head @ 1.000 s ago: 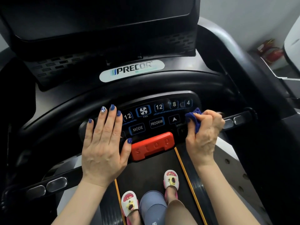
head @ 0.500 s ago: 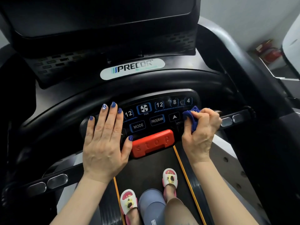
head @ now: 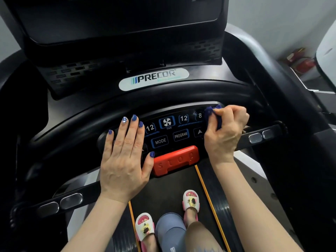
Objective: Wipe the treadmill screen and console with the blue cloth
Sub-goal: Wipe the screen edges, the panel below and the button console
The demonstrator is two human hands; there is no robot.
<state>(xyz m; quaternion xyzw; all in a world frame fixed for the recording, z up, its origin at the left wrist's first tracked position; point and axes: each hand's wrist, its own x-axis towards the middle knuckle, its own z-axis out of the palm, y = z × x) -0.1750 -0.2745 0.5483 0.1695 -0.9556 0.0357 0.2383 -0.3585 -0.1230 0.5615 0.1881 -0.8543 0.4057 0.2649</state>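
Observation:
The treadmill's dark screen fills the top of the view. Below it lies the black console button panel with lit MODE, PROGRAM and fan buttons. My right hand is closed around the bunched blue cloth, pressing it on the panel's upper right corner and covering the buttons there. My left hand lies flat with fingers spread on the panel's left end, holding nothing.
A red stop bar sits just below the panel between my hands. A curved black handlebar arcs above it, and side grips with metal pads extend left and right. My slippered feet stand on the belt.
My right hand has slid the blue cloth up and to the right, from beside the arrow button to the top right buttons. My left hand has stayed flat in place.

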